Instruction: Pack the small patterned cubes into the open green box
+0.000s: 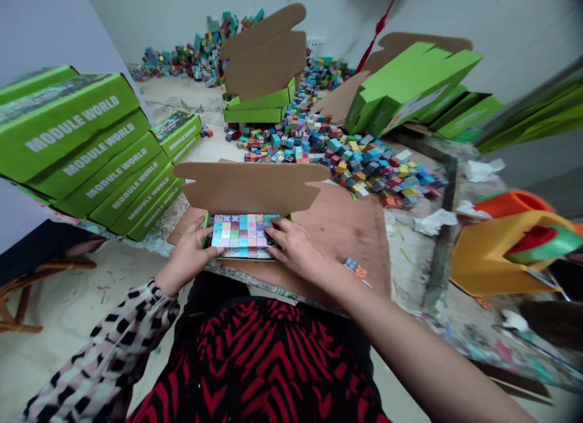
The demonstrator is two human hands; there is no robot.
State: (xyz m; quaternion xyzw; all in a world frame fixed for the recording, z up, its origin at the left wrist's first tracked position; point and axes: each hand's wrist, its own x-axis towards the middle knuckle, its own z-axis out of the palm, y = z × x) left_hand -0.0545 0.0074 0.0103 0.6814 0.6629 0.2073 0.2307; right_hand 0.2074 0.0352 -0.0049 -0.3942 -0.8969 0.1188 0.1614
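Note:
An open cardboard box point(248, 189), brown inside with its lid raised, sits in front of me and is filled with rows of colourful patterned cubes point(239, 233). My left hand point(194, 248) grips the box's left end, its thumb over the cubes near the front corner. On the right end, my right hand point(294, 246) rests with fingers apart on the cubes, hiding some of them. A dark spot shows under its fingertips; I cannot make out what it is. A few loose cubes point(355, 268) lie on the brown board to the right.
Green boxes marked MODULE WORLD point(73, 131) are stacked at left. Beyond the brown board point(350, 229), loose cubes point(359, 159) lie heaped. Another open box point(262, 110) stands behind, with green boxes point(410, 83) at right. A yellow container point(492, 253) stands far right.

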